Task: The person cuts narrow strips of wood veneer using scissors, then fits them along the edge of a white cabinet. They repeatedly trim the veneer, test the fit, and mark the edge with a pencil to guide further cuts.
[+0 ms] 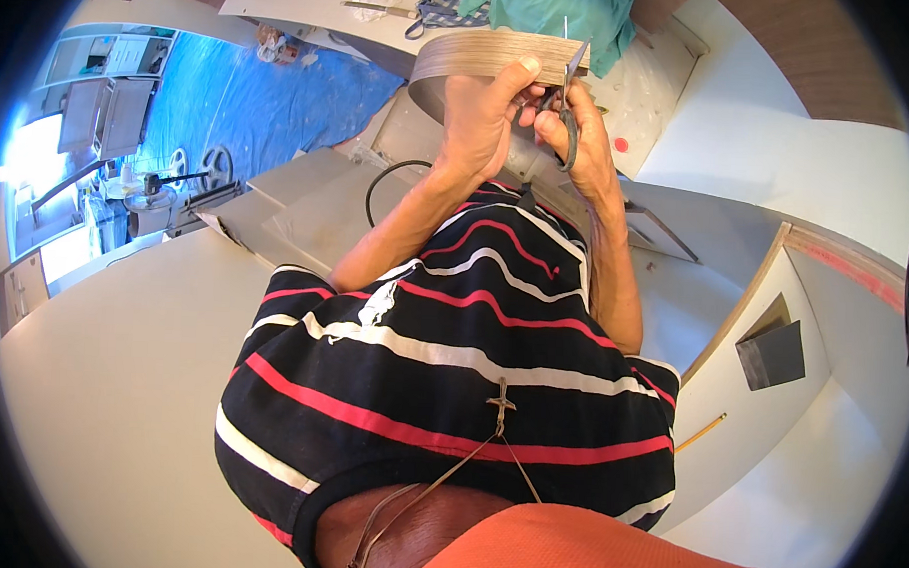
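A wide strip of wood-grain edge banding curves back in a loop at its left side, its flat end pointing right. My left hand is closed on it, thumb pressed over the face near the lower edge. In my right hand is a pair of scissors with dark handles, the fingers through the loops. The blades point up and cross the strip near its right end. Whether they have cut into it I cannot tell.
A teal cloth and a blue checked cloth lie beyond the strip. Blue sheeting spreads at the far left, near a machine with handwheels. Pale panels flank me, one at right bearing a dark square piece.
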Tool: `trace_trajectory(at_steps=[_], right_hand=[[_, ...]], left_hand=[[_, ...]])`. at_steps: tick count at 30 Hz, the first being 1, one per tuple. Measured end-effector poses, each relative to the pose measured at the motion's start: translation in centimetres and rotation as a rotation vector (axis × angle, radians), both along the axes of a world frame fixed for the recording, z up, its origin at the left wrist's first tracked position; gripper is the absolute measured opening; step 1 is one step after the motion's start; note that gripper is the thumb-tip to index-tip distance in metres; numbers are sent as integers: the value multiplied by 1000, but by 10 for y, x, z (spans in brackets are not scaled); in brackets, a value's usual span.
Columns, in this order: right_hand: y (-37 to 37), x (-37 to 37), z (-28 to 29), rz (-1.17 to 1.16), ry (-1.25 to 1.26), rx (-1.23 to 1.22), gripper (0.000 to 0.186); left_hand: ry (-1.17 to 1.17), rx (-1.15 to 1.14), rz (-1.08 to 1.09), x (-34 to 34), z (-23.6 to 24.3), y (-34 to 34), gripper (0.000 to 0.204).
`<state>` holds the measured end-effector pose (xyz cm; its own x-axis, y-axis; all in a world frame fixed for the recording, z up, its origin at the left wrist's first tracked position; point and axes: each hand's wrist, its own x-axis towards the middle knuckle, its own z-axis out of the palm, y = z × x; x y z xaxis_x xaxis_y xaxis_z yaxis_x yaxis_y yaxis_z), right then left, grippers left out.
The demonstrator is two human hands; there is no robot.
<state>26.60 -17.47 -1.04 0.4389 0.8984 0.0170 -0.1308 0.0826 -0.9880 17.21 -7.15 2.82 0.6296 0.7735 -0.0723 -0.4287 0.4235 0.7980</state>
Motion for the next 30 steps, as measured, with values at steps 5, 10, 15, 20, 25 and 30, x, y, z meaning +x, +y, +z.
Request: trace_trajectory(at_steps=[5, 10, 15, 20, 25, 30], right_hand=[[-2, 3, 0, 17, -109, -72, 57], [1, -4, 1, -28, -27, -26, 53], [3, -12, 0, -97, 18, -12, 43], [4, -11, -7, -102, 25, -59, 29], [7, -9, -14, -129, -32, -159, 29], [2, -1, -18, 24, -58, -105, 45]], left_hand=[[12, 86, 70, -2, -3, -1, 12], [25, 118, 47, -4, -4, 2, 13], [16, 140, 68, -5, -4, 4, 13], [18, 164, 58, -7, -6, 11, 12], [-4, 71, 8, -13, -13, 16, 19], [-107, -59, 3, -17, -10, 27, 21]])
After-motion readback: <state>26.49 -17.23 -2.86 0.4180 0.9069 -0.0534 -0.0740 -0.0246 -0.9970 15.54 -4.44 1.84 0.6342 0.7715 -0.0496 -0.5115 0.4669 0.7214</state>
